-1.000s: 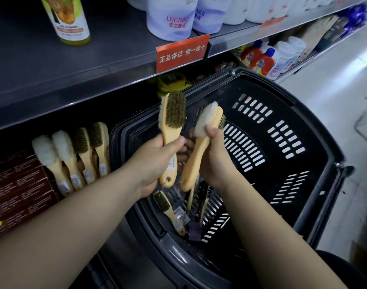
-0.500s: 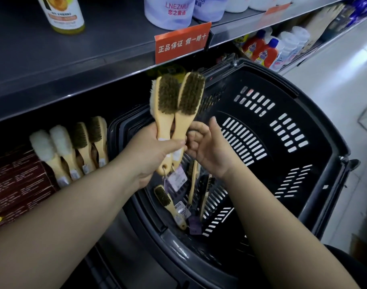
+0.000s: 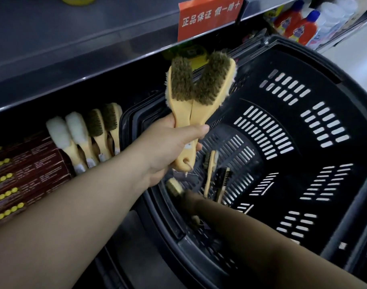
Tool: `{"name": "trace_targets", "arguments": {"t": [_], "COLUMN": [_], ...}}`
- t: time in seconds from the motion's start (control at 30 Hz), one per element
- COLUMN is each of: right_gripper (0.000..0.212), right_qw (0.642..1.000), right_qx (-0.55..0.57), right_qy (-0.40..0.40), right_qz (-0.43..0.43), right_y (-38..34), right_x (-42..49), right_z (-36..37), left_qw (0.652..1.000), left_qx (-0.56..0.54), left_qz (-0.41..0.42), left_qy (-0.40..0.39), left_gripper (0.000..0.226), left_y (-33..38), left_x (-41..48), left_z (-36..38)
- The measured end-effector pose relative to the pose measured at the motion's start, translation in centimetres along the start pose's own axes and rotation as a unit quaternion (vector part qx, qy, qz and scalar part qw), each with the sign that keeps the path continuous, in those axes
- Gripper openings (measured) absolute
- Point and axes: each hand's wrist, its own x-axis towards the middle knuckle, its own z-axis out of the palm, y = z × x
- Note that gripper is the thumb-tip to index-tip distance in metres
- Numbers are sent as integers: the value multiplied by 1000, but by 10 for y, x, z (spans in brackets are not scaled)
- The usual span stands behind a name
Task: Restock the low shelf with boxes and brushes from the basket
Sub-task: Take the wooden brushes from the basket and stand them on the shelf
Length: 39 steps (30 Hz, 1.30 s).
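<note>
Clutching two bristly wooden brushes [image 3: 201,90] is the left hand [image 3: 170,147]; blurred right hand [image 3: 196,205], grip unclear.

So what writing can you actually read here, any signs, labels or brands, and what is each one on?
"正品保证 假一赔十": red sign clipped to the upper shelf edge.
Dark red boxes: print too small to read.
Tags on the shelved brushes: blurred.
Red bottles: labels unreadable.
</note>
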Motion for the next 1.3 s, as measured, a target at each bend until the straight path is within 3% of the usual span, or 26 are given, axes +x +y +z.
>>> {"name": "trace_targets", "arguments": {"t": [0.1,0.27,0.4,0.5,0.57,0.6,0.67,0.73,0.87,0.97,1.13,1.3], "right_gripper": [43,39,11,11,18,23,23,18,16,18,35,24], "right_qw": [1000,997,990,983,949,915,820,761,742,743,763,761], "right_qx": [19,67,54,166,309,394,560,630,608,568,514,491], "right_qy": [12,-31,-127,-65,11,35,22,5,79,114,216,267], "right_qz": [1,-27,-19,-31,-63,-83,-120,-156,-272,-335,-326,-328], "right_y": [6,11,0,-23,-36,-40,-41,-37,-29,-29,-40,-40], "right_x": [-1,-6,-23,-54,-87,-106,-146,-181,-221,-229,-224,-222], "right_z": [-7,-15,-29,-67,-103,-120,-142,-149,-141,-135,-128,-125], "left_qw": [1000,1000,1000,1000,999,998,995,992,993,995,996,995], "left_qx": [-20,-5,7,-13,-44,-60,-90,-115,-103,-96,-75,-45], "left_qz": [-3,14,11,3,-10,-15,-18,-22,-29,-30,-34,-41], "left_qy": [8,-11,-15,-2,11,18,28,35,43,17,-21,-73], "left_gripper": [5,17,18,13,18,21,17,16,24,14,27,59], "left_y": [1,2,2,4,6,7,8,7,4,0,-2,1], "left_x": [0,-3,-8,-10,-9,-9,-9,-8,-6,-9,-16,-18], "left_z": [1,2,1,1,2,3,4,4,4,7,8,5]}}
